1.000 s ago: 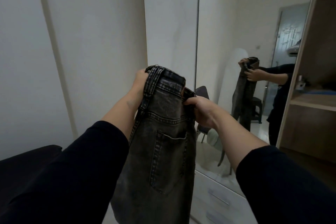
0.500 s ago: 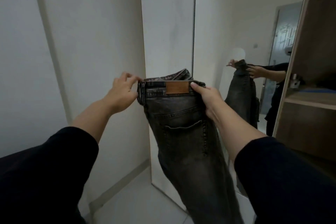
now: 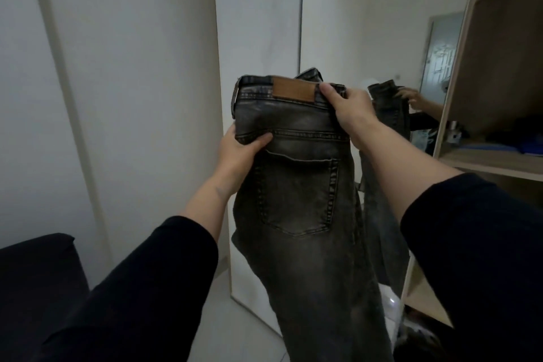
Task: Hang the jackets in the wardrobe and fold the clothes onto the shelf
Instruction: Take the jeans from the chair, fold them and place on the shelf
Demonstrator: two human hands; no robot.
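A pair of faded dark grey jeans (image 3: 296,191) hangs in front of me, back pocket and brown leather waist patch facing me, legs dropping toward the floor. My right hand (image 3: 346,109) pinches the waistband at its right end, beside the patch. My left hand (image 3: 239,147) grips the jeans' left edge just below the waistband, thumb on the front. The wooden wardrobe (image 3: 499,67) stands open at the right, with its shelf (image 3: 487,160) level with my hands.
A mirror door (image 3: 367,38) behind the jeans reflects my hands and the jeans. Dark and blue folded clothes (image 3: 526,144) lie on the shelf. A black seat (image 3: 38,267) sits at the lower left. White wall panels fill the left.
My left hand let go of the waistband's left end and moved down to grip the jeans' side below it. The jeans now hang flatter, closer to me.
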